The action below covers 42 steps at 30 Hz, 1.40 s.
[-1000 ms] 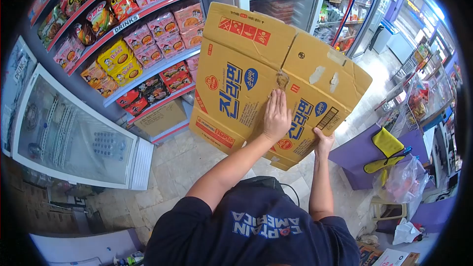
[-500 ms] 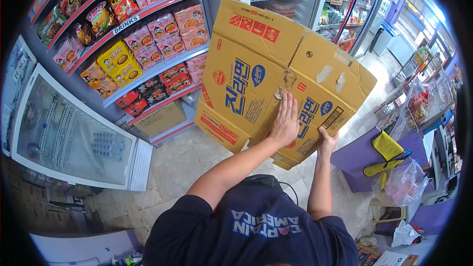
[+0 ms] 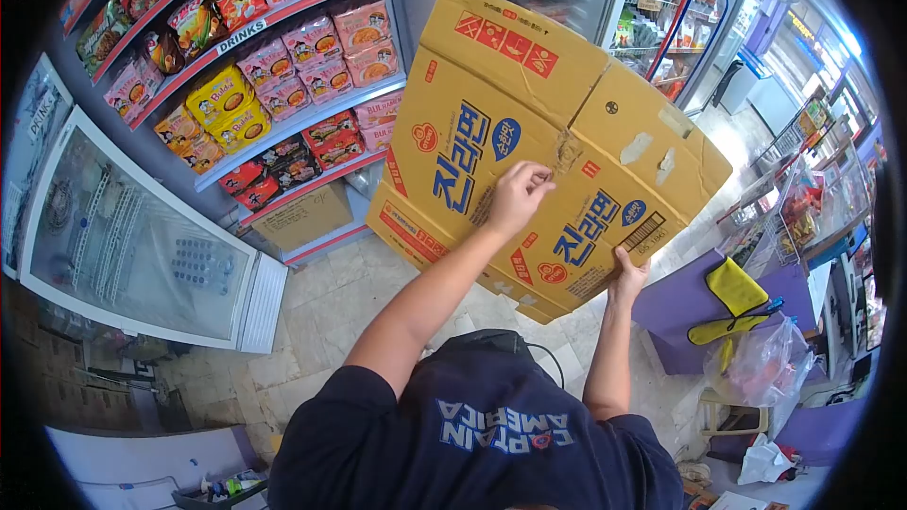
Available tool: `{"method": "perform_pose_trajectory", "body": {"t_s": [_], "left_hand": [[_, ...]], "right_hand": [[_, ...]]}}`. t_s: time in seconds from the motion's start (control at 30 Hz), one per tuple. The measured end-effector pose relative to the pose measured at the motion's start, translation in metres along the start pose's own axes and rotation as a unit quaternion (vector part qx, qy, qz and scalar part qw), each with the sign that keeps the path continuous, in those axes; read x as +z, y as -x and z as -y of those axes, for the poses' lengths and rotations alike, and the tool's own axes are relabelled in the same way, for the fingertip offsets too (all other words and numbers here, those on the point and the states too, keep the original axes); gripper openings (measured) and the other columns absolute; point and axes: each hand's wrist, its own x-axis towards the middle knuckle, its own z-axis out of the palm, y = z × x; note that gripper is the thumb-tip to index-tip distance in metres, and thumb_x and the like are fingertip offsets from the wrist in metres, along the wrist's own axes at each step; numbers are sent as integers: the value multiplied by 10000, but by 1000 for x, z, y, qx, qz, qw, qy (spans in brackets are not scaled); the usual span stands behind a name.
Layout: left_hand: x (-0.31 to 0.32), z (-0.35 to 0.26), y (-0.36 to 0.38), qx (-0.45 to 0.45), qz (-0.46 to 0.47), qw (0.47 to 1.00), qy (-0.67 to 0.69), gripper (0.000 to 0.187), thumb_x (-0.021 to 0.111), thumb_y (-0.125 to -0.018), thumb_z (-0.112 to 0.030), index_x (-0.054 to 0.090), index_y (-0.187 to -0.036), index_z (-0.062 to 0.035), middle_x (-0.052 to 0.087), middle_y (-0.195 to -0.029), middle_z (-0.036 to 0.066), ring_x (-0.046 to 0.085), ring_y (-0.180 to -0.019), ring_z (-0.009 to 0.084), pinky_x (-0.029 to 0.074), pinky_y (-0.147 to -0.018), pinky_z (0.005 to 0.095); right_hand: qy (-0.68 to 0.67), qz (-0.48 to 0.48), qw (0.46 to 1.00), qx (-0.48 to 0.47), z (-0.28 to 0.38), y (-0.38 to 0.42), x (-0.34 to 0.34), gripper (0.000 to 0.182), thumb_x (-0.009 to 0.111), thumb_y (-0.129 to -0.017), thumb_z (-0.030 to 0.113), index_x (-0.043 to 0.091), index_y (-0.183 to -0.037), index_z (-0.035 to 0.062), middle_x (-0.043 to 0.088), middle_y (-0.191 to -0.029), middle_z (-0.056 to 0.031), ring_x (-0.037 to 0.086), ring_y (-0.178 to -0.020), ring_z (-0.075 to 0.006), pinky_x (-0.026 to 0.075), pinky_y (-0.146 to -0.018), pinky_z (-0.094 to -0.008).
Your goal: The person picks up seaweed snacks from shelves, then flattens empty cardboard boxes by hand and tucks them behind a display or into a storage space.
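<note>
A flattened brown cardboard box point(image 3: 430, 217) with blue Korean lettering and red print is held up in front of me, tilted. My right hand point(image 3: 630, 274) grips its lower right edge, the thumb on the printed face and the fingers hidden behind. In front of the box's middle is my left hand point(image 3: 518, 196), its fingers curled and pressed together; what they hold, if anything, I cannot make out. Just beyond those fingertips the cardboard has a rough torn patch point(image 3: 567, 153) at the crease. Pale scuffed spots point(image 3: 637, 147) mark the upper right flap.
Shelves of noodle packs point(image 3: 283, 76) stand at the left. Below them is a glass-door drinks fridge point(image 3: 142, 236). At the right is a purple counter point(image 3: 675, 307) with a yellow cloth point(image 3: 735, 285) and a plastic bag point(image 3: 765, 359). Tiled floor point(image 3: 312, 321) lies below.
My left hand has gone from lying flat on the box to a curled pinch, moving left and slightly up. The loose scrap near its fingers no longer shows there. My right hand keeps its grip.
</note>
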Motion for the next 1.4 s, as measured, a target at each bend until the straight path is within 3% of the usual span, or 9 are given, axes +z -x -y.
{"method": "perform_pose_trajectory", "body": {"t_s": [0.07, 0.2, 0.3, 0.43, 0.6, 0.8, 1.0, 1.1, 1.4], "left_hand": [[-2, -11, -10, -38, 22, 999, 11, 171, 731, -803, -25, 662, -944, 43, 673, -859, 93, 684, -768, 141, 543, -682, 244], [-20, -16, -30, -30, 86, 996, -11, 124, 726, -809, -35, 679, -914, 12, 685, -802, 62, 672, -740, 104, 530, -681, 238], [-27, -19, -38, -33, 104, 994, 7, 97, 722, -812, -39, 700, -903, -15, 651, -860, 43, 636, -724, 99, 522, -678, 236], [-28, -14, -34, 84, 96, 992, -23, 102, 707, -810, -21, 715, -907, -50, 574, -949, 28, 603, -759, 114, 518, -671, 245], [-22, -21, -35, 126, 106, 986, -32, 253, 677, -794, 17, 740, -1001, -113, 548, -949, 39, 600, -801, 143, 515, -689, 264], [-24, -24, -52, 126, 202, 964, -117, 482, 646, -766, 47, 711, -1156, -229, 539, -915, 48, 579, -843, 195, 498, -764, 308], [-37, -26, -76, 116, 317, 934, -120, 506, 612, -760, 63, 714, -1147, -246, 570, -932, 81, 594, -882, 233, 487, -834, 332], [-40, -27, -86, 137, 352, 917, -127, 530, 613, -760, 82, 701, -1174, -237, 537, -899, 65, 569, -882, 206, 476, -810, 312], [-36, -35, -95, 99, 356, 923, -106, 544, 602, -754, 106, 697, -1182, -216, 562, -897, 58, 583, -773, 165, 508, -756, 283]], "right_hand": [[-3, 0, 1000, -2, 1, -3, -4, 372, 673, -767, -141, 581, -1101, -5, 679, -1034, -117, 675, -883, -217, 561, -818, -330], [9, 11, 1000, -2, -3, -7, -8, 377, 650, -788, -131, 570, -1134, -3, 670, -1060, -114, 672, -901, -221, 558, -827, -332], [8, 24, 1000, 0, -9, -13, -9, 390, 639, -800, -124, 559, -1161, 0, 665, -1076, -110, 668, -918, -224, 555, -837, -335], [-12, 30, 999, -1, -14, -13, -8, 397, 637, -805, -120, 557, -1173, 8, 664, -1084, -105, 664, -937, -223, 549, -843, -332], [-42, 30, 999, 3, -6, -11, 4, 398, 644, -793, -132, 562, -1156, 10, 668, -1071, -105, 669, -921, -214, 555, -830, -320], [-31, 23, 999, 7, -4, -10, 0, 393, 647, -788, -139, 566, -1142, 10, 670, -1067, -109, 672, -910, -213, 559, -825, -317], [-35, 23, 999, 12, -3, -11, 0, 390, 660, -782, -139, 574, -1131, 13, 673, -1060, -108, 673, -909, -212, 561, -828, -318], [-37, 22, 999, 14, -7, -11, -2, 394, 663, -781, -137, 574, -1135, 14, 673, -1062, -108, 671, -919, -213, 560, -834, -323], [-36, 15, 999, 12, -9, -11, 6, 400, 656, -792, -126, 565, -1154, 16, 670, -1077, -103, 669, -928, -216, 558, -839, -327]]}}
